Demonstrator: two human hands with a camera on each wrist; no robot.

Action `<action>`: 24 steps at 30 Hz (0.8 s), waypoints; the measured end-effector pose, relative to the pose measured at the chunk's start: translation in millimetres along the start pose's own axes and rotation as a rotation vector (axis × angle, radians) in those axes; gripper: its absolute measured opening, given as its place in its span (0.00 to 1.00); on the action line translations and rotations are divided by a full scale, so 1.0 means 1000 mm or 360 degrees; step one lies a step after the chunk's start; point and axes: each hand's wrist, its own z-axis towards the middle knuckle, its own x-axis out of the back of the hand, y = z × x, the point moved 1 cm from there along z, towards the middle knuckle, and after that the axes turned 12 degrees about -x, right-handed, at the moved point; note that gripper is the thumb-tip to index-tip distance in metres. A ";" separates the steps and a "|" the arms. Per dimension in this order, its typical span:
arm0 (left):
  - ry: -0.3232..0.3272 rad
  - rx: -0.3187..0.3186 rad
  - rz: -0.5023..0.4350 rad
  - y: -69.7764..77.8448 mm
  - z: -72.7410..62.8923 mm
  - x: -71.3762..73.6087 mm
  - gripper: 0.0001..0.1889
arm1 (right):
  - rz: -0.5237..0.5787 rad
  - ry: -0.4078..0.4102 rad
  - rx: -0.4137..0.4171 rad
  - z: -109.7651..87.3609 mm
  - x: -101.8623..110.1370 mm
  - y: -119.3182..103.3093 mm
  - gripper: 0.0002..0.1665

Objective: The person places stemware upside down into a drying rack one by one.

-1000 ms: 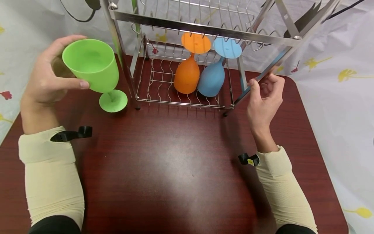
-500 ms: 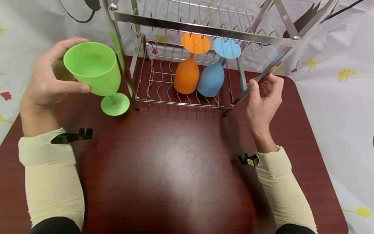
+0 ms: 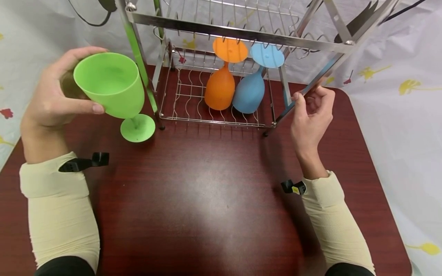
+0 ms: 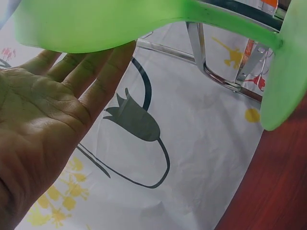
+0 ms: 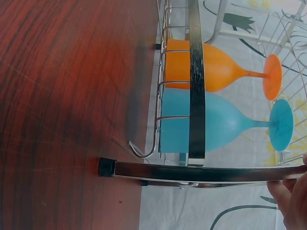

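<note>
My left hand [image 3: 51, 92] grips the bowl of a green plastic goblet [image 3: 117, 105], thumb on the near side and fingers behind. The goblet is upright but tilted, its mouth toward me, held left of a metal dish rack [image 3: 224, 28]. In the left wrist view, the fingers [image 4: 103, 76] lie against the green bowl. My right hand [image 3: 312, 120] pinches the rack's right front leg between thumb and fingers; some fingertips are hidden behind it. On the rack's lower tier, an orange goblet [image 3: 220, 90] and a blue goblet [image 3: 249, 92] stand upside down side by side.
The lower tier's wire grid [image 3: 190, 94] extends left of the orange goblet. An upper wire tier overhangs it. The rack stands on a dark red wooden table [image 3: 207, 191], with a patterned white sheet [image 3: 397, 115] behind and at the sides.
My left hand has lowered slightly with the green goblet, bringing it a little toward me. My right hand keeps its place on the rack leg.
</note>
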 end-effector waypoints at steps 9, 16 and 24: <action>-0.0091 0.0013 0.0129 0.002 0.007 -0.010 0.49 | 0.0005 0.0001 -0.0026 0.005 0.000 0.012 0.10; -0.0191 0.0056 0.0247 0.003 0.010 -0.018 0.50 | 0.0014 0.0015 -0.0042 0.006 -0.002 0.015 0.10; -0.0376 0.0051 0.0474 0.002 0.013 -0.030 0.51 | -0.0041 0.0025 -0.0054 0.005 -0.003 0.013 0.09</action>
